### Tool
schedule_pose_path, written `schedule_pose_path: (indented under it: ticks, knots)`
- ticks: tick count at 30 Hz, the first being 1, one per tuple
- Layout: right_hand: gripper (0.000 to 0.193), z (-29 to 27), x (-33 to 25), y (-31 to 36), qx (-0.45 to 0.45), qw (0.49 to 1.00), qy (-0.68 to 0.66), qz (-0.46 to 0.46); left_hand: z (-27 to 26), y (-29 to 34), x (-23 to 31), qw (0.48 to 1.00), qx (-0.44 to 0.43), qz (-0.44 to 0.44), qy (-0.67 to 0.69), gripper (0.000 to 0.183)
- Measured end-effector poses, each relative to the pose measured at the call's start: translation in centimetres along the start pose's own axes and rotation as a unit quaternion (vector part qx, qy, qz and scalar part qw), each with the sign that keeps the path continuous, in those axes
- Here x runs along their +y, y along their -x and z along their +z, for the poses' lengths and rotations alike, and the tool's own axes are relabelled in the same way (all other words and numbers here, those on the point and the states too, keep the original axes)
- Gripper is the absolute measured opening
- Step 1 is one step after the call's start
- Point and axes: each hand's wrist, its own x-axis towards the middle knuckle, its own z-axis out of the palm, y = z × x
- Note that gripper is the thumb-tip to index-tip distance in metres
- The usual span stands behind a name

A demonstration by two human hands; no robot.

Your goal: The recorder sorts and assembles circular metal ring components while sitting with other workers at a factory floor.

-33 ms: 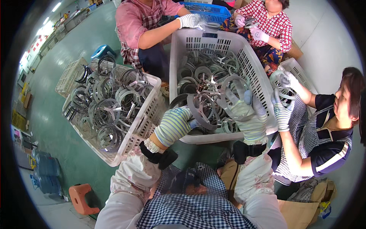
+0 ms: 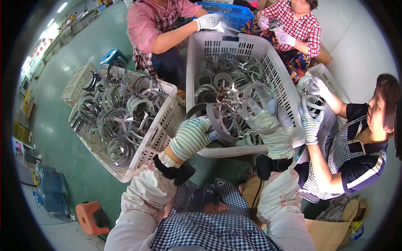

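Observation:
My left hand [image 2: 190, 136], in a striped knit glove, is closed on a grey metal ring [image 2: 216, 124] that stands on edge over the basket's near side. My right hand [image 2: 274, 129], gloved alike, grips a second metal ring [image 2: 246, 113], its fingers partly spread behind and beside the band. Both rings hang above a large white plastic basket [image 2: 289, 90] full of similar rings. Between my hands, thin metal arms and brackets [image 2: 228, 100] lie tangled on the pile. My left fingertips are partly hidden.
To the left stands another white basket [image 2: 167, 98] heaped with rings. A co-worker at right [image 2: 347, 154] holds rings; two more people sit beyond the basket, near a blue crate [image 2: 238, 16]. An orange stool [image 2: 88, 217] and blue water jugs [image 2: 51, 192] are at lower left.

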Motion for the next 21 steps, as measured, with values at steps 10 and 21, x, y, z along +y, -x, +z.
schedule_pose_path:
  ticks: [10,21]
  knots:
    - [0.006,-1.1,0.2,0.4,0.157,0.987,0.018,0.012,0.0,-1.0,-0.2,0.995,-0.063,-0.042,-0.064,0.028]
    - [0.014,-2.2,1.4,0.4,0.145,0.953,0.264,0.033,-1.2,-0.5,0.4,0.980,-0.070,-0.015,-0.186,0.020]
